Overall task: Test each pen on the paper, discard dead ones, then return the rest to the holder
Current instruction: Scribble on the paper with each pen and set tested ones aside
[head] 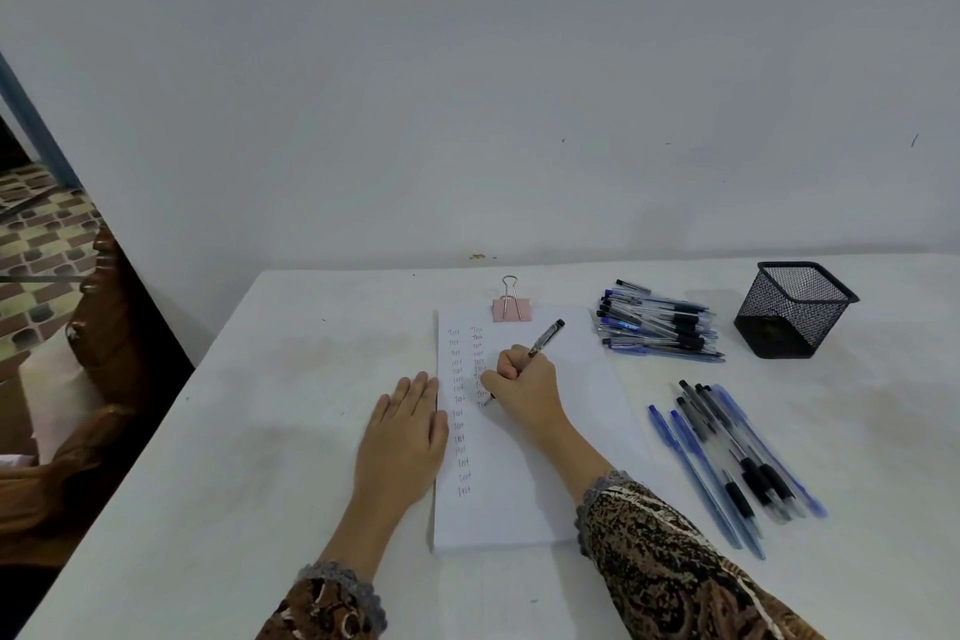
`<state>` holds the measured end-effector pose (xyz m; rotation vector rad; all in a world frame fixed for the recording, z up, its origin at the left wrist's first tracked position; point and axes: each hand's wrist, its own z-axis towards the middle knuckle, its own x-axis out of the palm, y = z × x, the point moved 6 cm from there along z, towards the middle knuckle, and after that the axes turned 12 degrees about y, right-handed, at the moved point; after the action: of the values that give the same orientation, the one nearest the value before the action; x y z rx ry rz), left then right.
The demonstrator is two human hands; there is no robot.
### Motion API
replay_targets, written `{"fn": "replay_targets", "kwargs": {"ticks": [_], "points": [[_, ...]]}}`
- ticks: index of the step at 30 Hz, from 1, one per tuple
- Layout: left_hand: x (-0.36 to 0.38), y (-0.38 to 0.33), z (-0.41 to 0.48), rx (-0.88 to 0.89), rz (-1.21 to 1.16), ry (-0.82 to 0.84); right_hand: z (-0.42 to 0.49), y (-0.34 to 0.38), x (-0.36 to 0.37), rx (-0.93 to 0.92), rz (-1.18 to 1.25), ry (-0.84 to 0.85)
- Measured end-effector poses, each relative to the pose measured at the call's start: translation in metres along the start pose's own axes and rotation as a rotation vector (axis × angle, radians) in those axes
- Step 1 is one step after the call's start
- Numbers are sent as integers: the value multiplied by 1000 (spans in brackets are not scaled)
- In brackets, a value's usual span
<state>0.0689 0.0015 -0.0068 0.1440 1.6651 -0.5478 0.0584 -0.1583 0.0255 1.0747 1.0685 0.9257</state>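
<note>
Head view: the right hand has its fingers curled round a black pen, pinching it low on the barrel. The tip comes out on the near-left side of those fingers and touches the paper. The pen's top end slants up and away past the knuckles, to the far right.

The left hand lies palm down on the bench. Its fingers are straight and close together, holding nothing, and their right side rests on the paper's left edge. Just right of these fingers a column of small handwritten words runs down the sheet. A second, shorter column ends at the pen tip under the right fingers.

Beyond the right fingers, a pink binder clip grips the paper's far edge. To the right of and beyond those fingers, just off the paper's far corner, lies a heap of pens. Farther right, well apart from the fingers, stands a black mesh holder. To the right of the right wrist, apart from the paper, a row of pens, blue and black, lies roughly parallel on the bench.

Both forearms wear patterned brown sleeves. Left of the left fingers, past the bench edge, stands carved brown wooden furniture.
</note>
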Motion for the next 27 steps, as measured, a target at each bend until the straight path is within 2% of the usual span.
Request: {"fn": "replay_targets", "kwargs": {"ticks": [4, 18, 20, 23, 27], "points": [[0, 0, 0, 0, -7, -1, 0, -1, -3, -6, 7, -52], [0, 1, -1, 12, -12, -16, 1, -6, -2, 10, 52, -24], [0, 1, -1, 11, -13, -14, 3, -13, -4, 71, 224, 11], [0, 0, 0, 10, -17, -15, 7, -20, -12, 189, 612, -4], [-1, 0, 0, 4, -4, -6, 3, -20, -21, 232, 794, -70]]}}
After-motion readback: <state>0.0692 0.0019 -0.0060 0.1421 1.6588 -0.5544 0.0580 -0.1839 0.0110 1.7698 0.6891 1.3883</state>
